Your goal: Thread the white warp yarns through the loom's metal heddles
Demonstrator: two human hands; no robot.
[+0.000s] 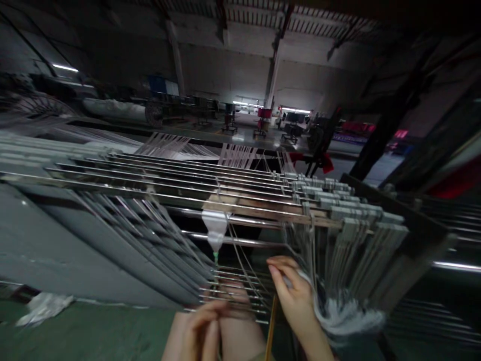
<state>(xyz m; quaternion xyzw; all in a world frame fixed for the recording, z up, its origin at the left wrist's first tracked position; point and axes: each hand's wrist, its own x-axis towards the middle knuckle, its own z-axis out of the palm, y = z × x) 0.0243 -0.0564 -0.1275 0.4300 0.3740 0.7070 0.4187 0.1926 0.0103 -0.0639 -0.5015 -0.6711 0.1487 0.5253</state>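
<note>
My right hand is beside the hanging threads, thumb and forefinger pinched together; what they hold, if anything, is too fine to make out. My left hand is low in the middle, smeared by motion, its fingers curled; its contents are hidden. Between the hands lie several thin metal rods above the person's legs. Loose threads run down from the upper bars towards the right hand. To its right, a thick bundle of pale threads hangs below rows of grey heddles. A thin yellowish stick stands between the hands.
Long metal bars cross the loom frame above the hands. A white piece with a green tip hangs from them. A grey panel slopes at left, with white cloth on the green floor. Machines stand behind.
</note>
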